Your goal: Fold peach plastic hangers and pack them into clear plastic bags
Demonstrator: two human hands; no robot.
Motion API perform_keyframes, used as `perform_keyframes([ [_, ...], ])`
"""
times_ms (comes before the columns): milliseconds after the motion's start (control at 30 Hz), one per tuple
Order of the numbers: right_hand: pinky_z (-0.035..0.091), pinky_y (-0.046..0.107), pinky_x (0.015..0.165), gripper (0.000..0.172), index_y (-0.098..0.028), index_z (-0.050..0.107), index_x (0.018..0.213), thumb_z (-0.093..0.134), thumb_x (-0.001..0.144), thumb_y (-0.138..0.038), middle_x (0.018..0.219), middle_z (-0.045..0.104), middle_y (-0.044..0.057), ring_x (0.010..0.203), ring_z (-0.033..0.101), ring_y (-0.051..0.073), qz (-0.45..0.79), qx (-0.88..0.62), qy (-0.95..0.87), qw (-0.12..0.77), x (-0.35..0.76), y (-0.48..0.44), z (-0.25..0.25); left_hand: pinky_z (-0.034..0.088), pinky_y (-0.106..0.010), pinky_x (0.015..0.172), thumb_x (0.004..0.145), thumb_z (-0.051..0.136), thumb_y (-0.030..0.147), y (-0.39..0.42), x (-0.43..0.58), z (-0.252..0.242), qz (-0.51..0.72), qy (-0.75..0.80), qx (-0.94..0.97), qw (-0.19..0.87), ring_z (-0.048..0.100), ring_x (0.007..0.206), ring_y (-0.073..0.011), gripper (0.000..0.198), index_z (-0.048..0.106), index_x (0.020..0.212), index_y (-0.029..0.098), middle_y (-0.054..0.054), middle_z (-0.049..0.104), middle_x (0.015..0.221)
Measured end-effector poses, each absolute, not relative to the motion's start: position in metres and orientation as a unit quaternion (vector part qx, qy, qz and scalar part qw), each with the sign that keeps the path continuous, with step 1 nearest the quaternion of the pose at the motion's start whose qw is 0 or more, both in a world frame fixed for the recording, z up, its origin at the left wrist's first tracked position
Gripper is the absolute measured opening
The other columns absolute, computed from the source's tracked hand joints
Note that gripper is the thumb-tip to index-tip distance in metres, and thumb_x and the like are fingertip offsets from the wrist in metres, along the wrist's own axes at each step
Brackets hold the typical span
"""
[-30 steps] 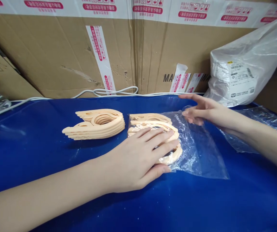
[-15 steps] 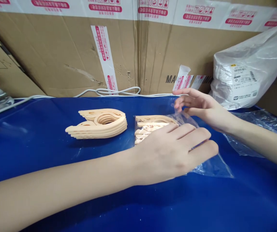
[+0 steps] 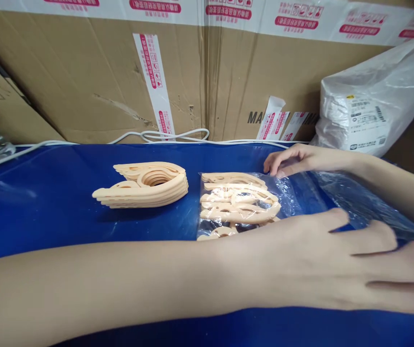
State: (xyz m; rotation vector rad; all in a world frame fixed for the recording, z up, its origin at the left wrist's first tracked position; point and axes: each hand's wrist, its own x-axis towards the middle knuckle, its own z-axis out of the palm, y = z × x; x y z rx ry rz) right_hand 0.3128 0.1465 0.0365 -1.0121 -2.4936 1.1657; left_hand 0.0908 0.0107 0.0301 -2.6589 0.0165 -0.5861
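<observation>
In the head view, a clear plastic bag (image 3: 289, 193) lies flat with several beige curved plastic pieces (image 3: 241, 212) inside, which look like folded hangers. My right hand (image 3: 293, 158) is at its far right corner, fingers curled in and thumb and fingertips pinching the film. Stretched over the near right part of the bag is my left hand (image 3: 358, 262), palm down, fingers spread, slightly blurred, holding nothing visible. My left forearm hides the bag's near edge. To the left stands a stack of matching beige pieces (image 3: 145, 193), nested together outside the bag.
A blue covering (image 3: 62, 202) spreads over the work surface. Behind it rise large taped cardboard boxes (image 3: 94, 72), with a white cable (image 3: 178, 137) along their foot. A labelled white plastic-wrapped package (image 3: 354, 111) stands back right; more clear film (image 3: 340, 193) lies beneath my right arm.
My left hand has slid right and nearer, its fingers spreading, uncovering the bagged pieces. My right hand has lowered to the bag's far corner. The beige stack stays in place.
</observation>
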Motion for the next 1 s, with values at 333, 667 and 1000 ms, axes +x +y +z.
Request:
perform_keyframes([
  [333,0.041,0.032,0.082,0.025,-0.019,0.071,0.079,0.065,0.089,-0.041,0.094,0.061,0.004,0.089,0.055,0.018,0.429,-0.333,-0.837,0.064,0.307,0.155,0.039,0.053,-0.033,0.099,0.099,0.041,0.006,0.026,0.086,0.045,-0.262,0.058,-0.953,0.137,0.067,0.074,-0.0144,0.04,0.075,0.084,0.022,0.003,0.072,0.081],
  [667,0.045,0.037,0.082,0.034,-0.021,0.055,0.074,0.047,0.091,-0.049,0.097,0.063,0.007,0.091,0.057,0.021,0.423,-0.347,-0.819,0.174,0.293,0.151,0.017,0.058,-0.035,0.093,0.098,0.05,0.009,0.019,0.026,0.015,-0.311,-0.057,-0.94,0.128,0.069,0.091,-0.0205,0.021,0.066,0.086,0.014,-0.007,0.075,0.095],
  [1000,0.036,0.031,0.065,0.041,-0.021,0.052,0.076,0.036,0.098,-0.052,0.068,0.053,0.001,0.064,0.048,0.016,0.119,-0.46,-0.872,0.121,0.251,0.137,0.01,0.062,-0.035,0.083,0.104,0.035,0.007,0.023,-0.016,0.009,-0.242,-0.149,-0.953,0.107,0.073,0.1,-0.0216,0.029,0.063,0.11,0.011,-0.006,0.074,0.118],
])
